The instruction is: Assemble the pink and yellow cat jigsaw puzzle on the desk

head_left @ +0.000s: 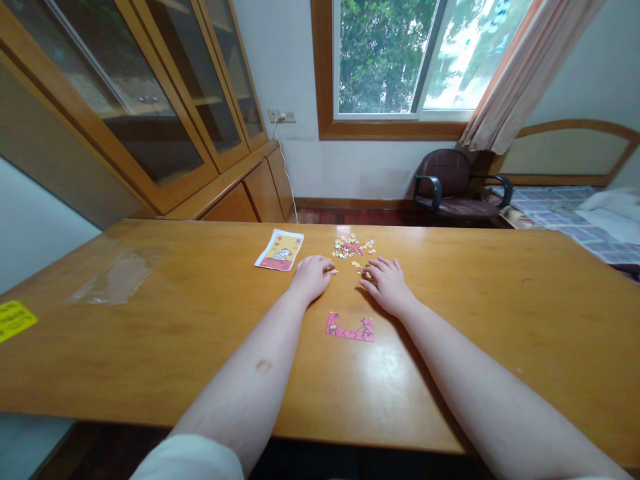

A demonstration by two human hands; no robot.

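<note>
Because its joints look like shallow cardboard tabs, the pink U-shaped puzzle section is probably light and stiff but apt to come apart if lifted; its flat outer edges seem the best hold. Beyond that section, up and to its left, the left hand curls its fingers against a small yellow puzzle piece; whether they pinch it, I cannot tell. Beyond the section's right end, the right hand is loosely spread, unclenched, with yellow pieces by its fingertips. Farther beyond the section lies the mixed pink-and-yellow pile, its bits likely easiest pinched by their rims.
</note>
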